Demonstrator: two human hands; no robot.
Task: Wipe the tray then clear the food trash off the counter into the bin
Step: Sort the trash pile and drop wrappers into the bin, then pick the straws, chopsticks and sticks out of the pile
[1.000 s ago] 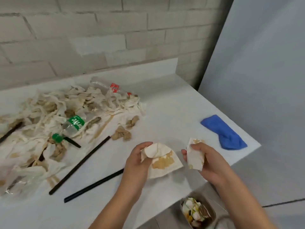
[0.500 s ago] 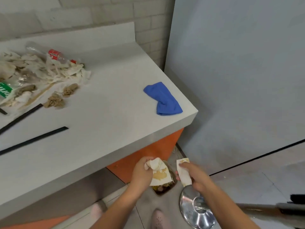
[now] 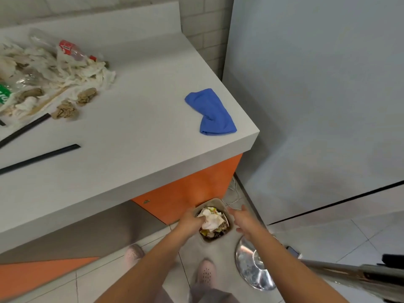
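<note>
Below the counter's corner, a small tan bin (image 3: pixel 210 201) stands on the floor, full of food scraps and paper. My left hand (image 3: pixel 189 220) is over its left rim, fingers closed on a crumpled stained napkin (image 3: pixel 210 223) that hangs inside the bin's mouth. My right hand (image 3: pixel 243 219) hovers at the right rim, fingers spread and empty. On the grey counter (image 3: pixel 135 136), a heap of dirty napkins and food trash (image 3: pixel 65 68) lies at the far left. A blue cloth (image 3: pixel 211 112) rests near the right corner. No tray is in view.
Two black straws (image 3: pixel 39 155) lie on the counter's left. A red-label bottle (image 3: pixel 67 46) sits in the trash heap. An orange cabinet (image 3: pixel 188 189) stands behind the bin. A shiny round metal base (image 3: pixel 253 266) and a metal pole (image 3: pixel 349 275) are at the right; my shoes (image 3: pixel 205 272) are below.
Both hands dropped from the countertop to the bin on the floor. The right hand has let go of its napkin piece and opened; the left still holds its napkin.
</note>
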